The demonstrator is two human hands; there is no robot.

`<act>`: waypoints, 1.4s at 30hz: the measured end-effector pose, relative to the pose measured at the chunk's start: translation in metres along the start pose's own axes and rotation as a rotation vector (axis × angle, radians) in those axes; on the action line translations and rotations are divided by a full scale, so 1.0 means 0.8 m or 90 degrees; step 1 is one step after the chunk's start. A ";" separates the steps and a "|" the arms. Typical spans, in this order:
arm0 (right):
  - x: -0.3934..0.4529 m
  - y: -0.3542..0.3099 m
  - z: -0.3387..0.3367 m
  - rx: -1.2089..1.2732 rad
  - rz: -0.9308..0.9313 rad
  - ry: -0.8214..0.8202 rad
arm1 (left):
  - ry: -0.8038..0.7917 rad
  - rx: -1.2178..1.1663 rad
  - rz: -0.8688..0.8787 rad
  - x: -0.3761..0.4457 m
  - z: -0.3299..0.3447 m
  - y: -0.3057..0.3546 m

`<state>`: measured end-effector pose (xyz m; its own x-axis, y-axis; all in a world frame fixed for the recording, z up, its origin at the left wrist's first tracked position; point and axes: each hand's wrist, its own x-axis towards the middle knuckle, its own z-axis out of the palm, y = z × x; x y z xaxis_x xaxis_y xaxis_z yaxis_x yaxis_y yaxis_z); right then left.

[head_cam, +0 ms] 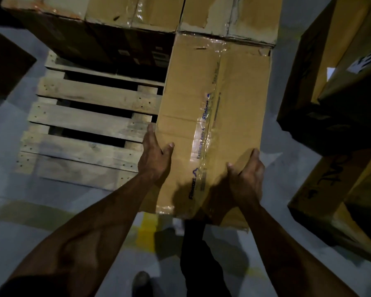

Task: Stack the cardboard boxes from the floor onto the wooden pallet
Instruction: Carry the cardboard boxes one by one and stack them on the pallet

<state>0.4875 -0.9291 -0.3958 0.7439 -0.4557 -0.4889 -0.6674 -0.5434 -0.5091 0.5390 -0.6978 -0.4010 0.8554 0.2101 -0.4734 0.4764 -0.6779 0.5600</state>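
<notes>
Now left hand point(155, 156) and right hand point(247, 176) grip the taped cardboard box point(212, 116).

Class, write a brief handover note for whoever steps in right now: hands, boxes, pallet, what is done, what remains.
Left hand and right hand grip the near end of the taped box, one on each side.
The box's far end butts against the boxes already at the back of the wooden pallet; its near end overhangs the pallet's front.
Done: back row.
Left: settle this box, fill the bare slats, bring over the boxes on the right.
</notes>
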 end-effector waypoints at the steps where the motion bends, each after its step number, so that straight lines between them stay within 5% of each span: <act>1: -0.012 0.011 0.002 -0.027 0.001 -0.016 | -0.015 0.031 0.031 -0.014 0.002 -0.013; 11: -0.120 0.080 0.010 -0.204 -0.071 -0.089 | -0.156 0.196 0.091 -0.127 -0.005 -0.116; 19: -0.142 0.097 0.014 -0.297 -0.096 -0.137 | -0.156 0.467 0.218 -0.141 -0.022 -0.141; 24: -0.143 0.097 0.017 -0.331 -0.118 -0.079 | -0.077 0.528 0.274 -0.135 -0.024 -0.133; 42: -0.139 0.085 0.012 -0.364 -0.087 -0.105 | -0.130 0.607 0.255 -0.133 -0.032 -0.114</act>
<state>0.3595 -0.9086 -0.3827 0.7759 -0.2652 -0.5724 -0.4090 -0.9023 -0.1363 0.4096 -0.6400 -0.3845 0.8221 -0.2139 -0.5276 -0.2660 -0.9637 -0.0239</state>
